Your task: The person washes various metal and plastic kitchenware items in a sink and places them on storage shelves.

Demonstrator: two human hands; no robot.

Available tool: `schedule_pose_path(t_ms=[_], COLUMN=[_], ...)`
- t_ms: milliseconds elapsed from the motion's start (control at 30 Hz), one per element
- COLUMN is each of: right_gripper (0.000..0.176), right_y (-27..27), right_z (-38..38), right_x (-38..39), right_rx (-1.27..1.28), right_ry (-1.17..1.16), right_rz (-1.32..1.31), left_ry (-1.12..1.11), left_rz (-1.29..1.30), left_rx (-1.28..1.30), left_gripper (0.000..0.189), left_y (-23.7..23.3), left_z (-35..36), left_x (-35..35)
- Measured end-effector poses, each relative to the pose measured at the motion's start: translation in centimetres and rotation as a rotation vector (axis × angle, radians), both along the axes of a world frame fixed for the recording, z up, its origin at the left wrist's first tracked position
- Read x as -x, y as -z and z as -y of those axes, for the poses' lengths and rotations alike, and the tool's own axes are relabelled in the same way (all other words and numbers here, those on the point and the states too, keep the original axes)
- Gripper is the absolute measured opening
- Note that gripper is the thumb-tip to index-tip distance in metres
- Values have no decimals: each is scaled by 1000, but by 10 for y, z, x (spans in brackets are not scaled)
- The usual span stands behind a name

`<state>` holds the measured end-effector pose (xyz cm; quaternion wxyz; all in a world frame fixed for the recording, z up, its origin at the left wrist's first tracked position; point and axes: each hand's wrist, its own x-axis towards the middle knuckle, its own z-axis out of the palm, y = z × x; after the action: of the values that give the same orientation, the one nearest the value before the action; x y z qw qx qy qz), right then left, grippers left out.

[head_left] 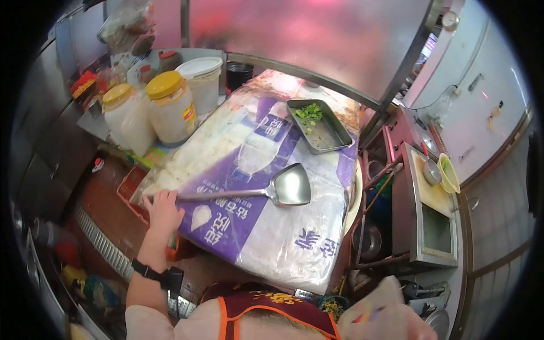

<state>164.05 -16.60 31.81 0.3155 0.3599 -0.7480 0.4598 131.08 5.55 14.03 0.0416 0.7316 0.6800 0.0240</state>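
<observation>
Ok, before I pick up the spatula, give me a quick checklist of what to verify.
1. Spatula resting on the covered table, not overhanging the edge at its blade end: ok.
2. Left hand at the end of the spatula's handle: ok.
3. Left hand's grip closed round the handle: cannot tell, the fingers' hold isn't clear.
4. Metal tray of greens upright and apart from the spatula: ok.
5. Yellow lids on the two big jars: ok, both on.
6. Right hand free: cannot tell, it is blurred behind a plastic bag.
</observation>
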Motion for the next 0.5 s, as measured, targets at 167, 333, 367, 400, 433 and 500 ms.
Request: schedule_pose_path(t_ms=[167, 333, 367, 400, 433, 500], right_gripper=[18, 34, 33, 33, 34, 36], right_y=[-5, 53, 62, 75, 90, 124], right_z=[-35, -53, -60, -65, -70, -75], right_x=[45, 91, 98, 105, 113, 133], right_rx=[395, 479, 568, 665, 730, 870], right_ry=[374, 1176, 1251, 1314, 1314, 1300], right_rz=[249, 783, 980, 1179, 1218, 1284], left_ry=[80, 426, 441, 445, 498, 444], left_rz=[-116, -110, 10, 132, 280, 449], left_rx=[217, 450, 501, 588, 666, 869], left_gripper=[36, 40, 40, 39, 42, 35], left_y=[-15, -11, -11, -2, 15, 16], left_z=[-11, 3, 10, 14, 17, 28], left_x=[25, 72, 70, 75, 81, 75])
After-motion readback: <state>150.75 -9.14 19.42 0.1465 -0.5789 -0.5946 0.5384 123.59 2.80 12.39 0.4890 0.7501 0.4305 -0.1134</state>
